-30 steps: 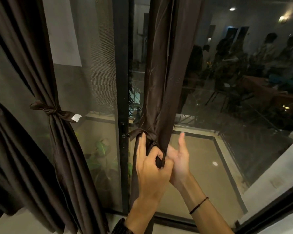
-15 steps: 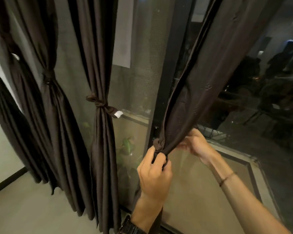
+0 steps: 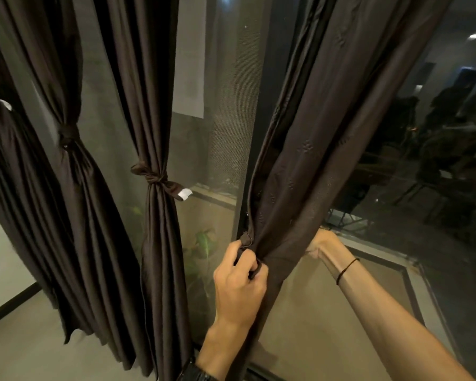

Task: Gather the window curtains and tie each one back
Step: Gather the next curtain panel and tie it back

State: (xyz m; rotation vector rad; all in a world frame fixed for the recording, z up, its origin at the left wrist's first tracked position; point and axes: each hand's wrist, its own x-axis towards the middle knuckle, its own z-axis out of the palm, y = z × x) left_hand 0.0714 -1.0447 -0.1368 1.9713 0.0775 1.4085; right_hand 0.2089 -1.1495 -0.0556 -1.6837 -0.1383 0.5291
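The left hand (image 3: 239, 281) has its fingers curled tight around the gathered waist of the loose curtain (image 3: 300, 171), with the thumb pressing a dark tie strap (image 3: 244, 240) against the bunched cloth just above the knuckles. The curtain's hemmed edge (image 3: 261, 166) runs down along the black window frame (image 3: 264, 100) and ends in that grip; below the hand the cloth hangs straight down toward the sill. The right hand (image 3: 318, 243) reaches behind the same curtain at the same height. Only its heel and wrist show, so I cannot tell how its fingers lie; a thin black band (image 3: 346, 270) circles the forearm. To the left, well apart from the held curtain, a tied curtain (image 3: 160, 257) hangs with its knot (image 3: 153, 177) at mid-height and a white tag (image 3: 185, 193) sticking out to the right. Between these two curtains the glass (image 3: 217, 160) is uncovered, leaving an open strip beside the left forearm. Farther left, another tied curtain (image 3: 80, 202) is cinched at a higher knot (image 3: 66, 136), and bare floor (image 3: 25, 347) spreads beneath its hem.
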